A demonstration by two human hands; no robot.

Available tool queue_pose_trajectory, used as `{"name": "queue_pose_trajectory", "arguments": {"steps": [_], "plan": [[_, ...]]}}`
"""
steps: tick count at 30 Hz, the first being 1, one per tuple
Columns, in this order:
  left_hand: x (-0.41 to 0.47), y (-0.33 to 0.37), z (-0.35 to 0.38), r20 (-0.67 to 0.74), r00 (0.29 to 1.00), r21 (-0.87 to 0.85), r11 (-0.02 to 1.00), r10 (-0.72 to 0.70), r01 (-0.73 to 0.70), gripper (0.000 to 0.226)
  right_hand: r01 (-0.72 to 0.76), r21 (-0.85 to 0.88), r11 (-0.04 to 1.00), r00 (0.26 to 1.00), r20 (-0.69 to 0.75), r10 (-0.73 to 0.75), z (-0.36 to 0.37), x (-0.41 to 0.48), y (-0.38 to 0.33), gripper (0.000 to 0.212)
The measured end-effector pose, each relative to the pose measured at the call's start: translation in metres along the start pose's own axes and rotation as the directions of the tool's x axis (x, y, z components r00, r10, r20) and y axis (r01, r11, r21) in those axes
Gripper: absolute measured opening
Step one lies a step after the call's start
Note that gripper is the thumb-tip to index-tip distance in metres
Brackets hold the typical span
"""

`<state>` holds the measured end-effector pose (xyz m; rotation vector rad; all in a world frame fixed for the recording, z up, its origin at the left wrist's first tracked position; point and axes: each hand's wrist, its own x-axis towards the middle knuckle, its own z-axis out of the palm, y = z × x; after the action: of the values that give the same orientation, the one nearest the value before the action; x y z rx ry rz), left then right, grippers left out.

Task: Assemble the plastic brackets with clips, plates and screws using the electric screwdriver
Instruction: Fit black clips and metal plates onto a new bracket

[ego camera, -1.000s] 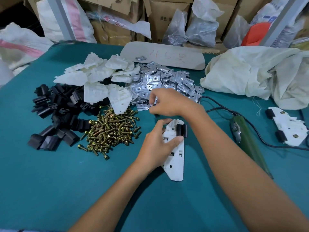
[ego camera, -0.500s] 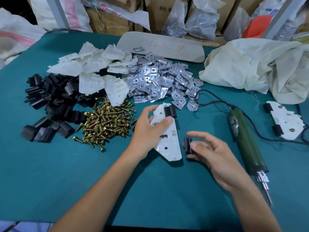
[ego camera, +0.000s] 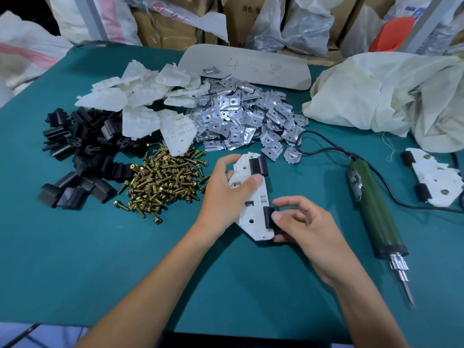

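A white plastic bracket [ego camera: 252,217] lies on the green table, and my left hand [ego camera: 226,194] grips it from the left, thumb across its middle. One black clip [ego camera: 258,165] sits on the bracket's far end. My right hand [ego camera: 301,222] pinches a second black clip [ego camera: 269,217] against the bracket's near right edge. Behind lie piles of black clips [ego camera: 82,156], brass screws [ego camera: 163,179], white brackets [ego camera: 143,101] and metal plates [ego camera: 246,119]. The green electric screwdriver [ego camera: 371,209] rests to the right, tip toward me.
A finished bracket [ego camera: 434,179] with clips and screws lies at the far right. The screwdriver's black cable [ego camera: 324,146] loops behind it. A crumpled white cloth [ego camera: 376,89] and a beige board [ego camera: 251,64] sit at the back, with boxes and bags behind.
My right hand came back from the plate pile, picked up a black clip beside the bracket and brought it onto the bracket's near right edge. My left hand kept holding the bracket.
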<state>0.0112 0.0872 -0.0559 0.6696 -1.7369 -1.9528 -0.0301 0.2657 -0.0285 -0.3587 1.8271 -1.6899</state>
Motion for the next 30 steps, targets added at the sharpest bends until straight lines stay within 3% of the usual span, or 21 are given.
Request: {"name": "queue_pose_trajectory", "arguments": {"steps": [4,12,15,19,27,30], "plan": [[-0.004,-0.001,0.001,-0.028,0.999,0.112,0.993,0.044,-0.041,0.048,0.092,-0.236,0.967,0.995,-0.018,-0.099,0.006,-0.001,0.006,0.016],[-0.009,0.003,0.000,-0.024,0.996,0.151,0.985,0.088,-0.084,0.044,0.127,-0.203,0.971,0.991,-0.002,-0.130,0.005,0.000,0.013,0.025],[-0.008,0.003,0.000,-0.019,0.997,0.147,0.987,0.071,-0.068,0.046,0.111,-0.208,0.972,0.994,0.007,-0.112,0.003,0.001,0.013,0.020],[-0.009,0.003,-0.001,0.019,0.998,0.167,0.984,0.064,-0.066,0.046,0.180,-0.353,0.918,0.972,-0.082,-0.222,-0.004,0.016,-0.002,0.018],[-0.006,-0.002,0.000,0.030,0.998,0.240,0.969,0.050,-0.056,0.046,0.195,-0.073,0.978,0.979,-0.048,-0.199,0.013,0.080,-0.018,0.022],[-0.008,-0.004,0.002,0.013,0.995,0.380,0.920,0.101,-0.098,0.045,0.179,-0.047,0.983,0.979,-0.092,-0.183,0.010,0.083,-0.007,0.018]]}}
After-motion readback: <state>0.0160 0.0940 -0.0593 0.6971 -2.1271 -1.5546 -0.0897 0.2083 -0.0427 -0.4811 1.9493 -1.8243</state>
